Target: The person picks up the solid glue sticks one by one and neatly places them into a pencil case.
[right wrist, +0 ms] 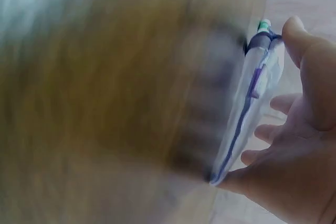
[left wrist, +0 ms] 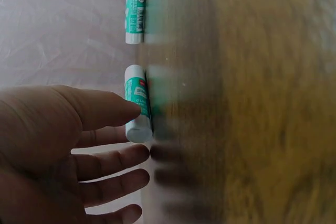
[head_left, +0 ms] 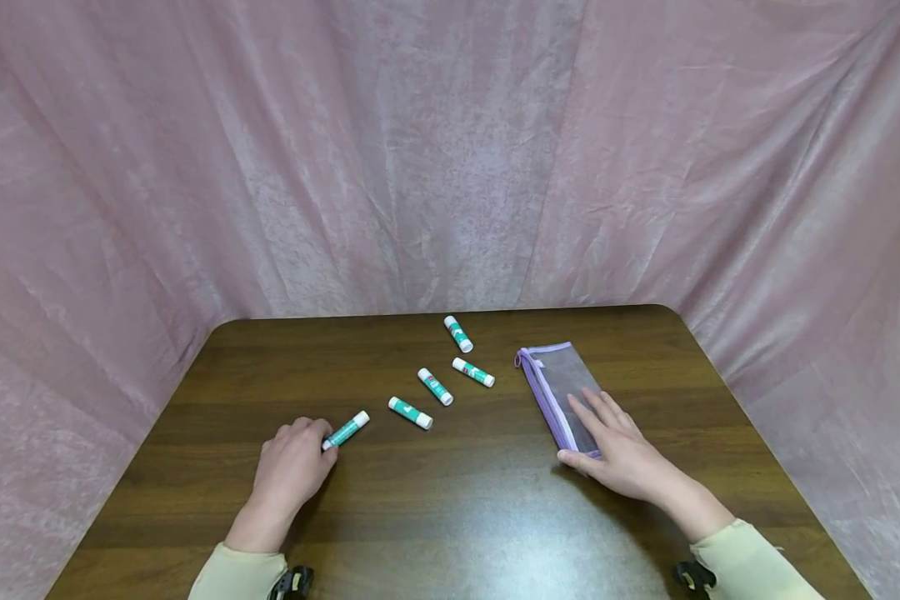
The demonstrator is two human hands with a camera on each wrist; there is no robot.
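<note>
Pinches a glue stick (head_left: pixel 350 428) with left hand (head_left: pixel 292 464), well left of the mesh pouch (head_left: pixel 562 365). Rests right hand (head_left: pixel 624 452) on the pouch, fingers wide. Has four more glue sticks (head_left: pixel 436 387) nearer the pouch.

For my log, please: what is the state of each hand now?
Left hand: pinching a glue stick near one end.
Right hand: open, resting on the mesh pouch.
</note>
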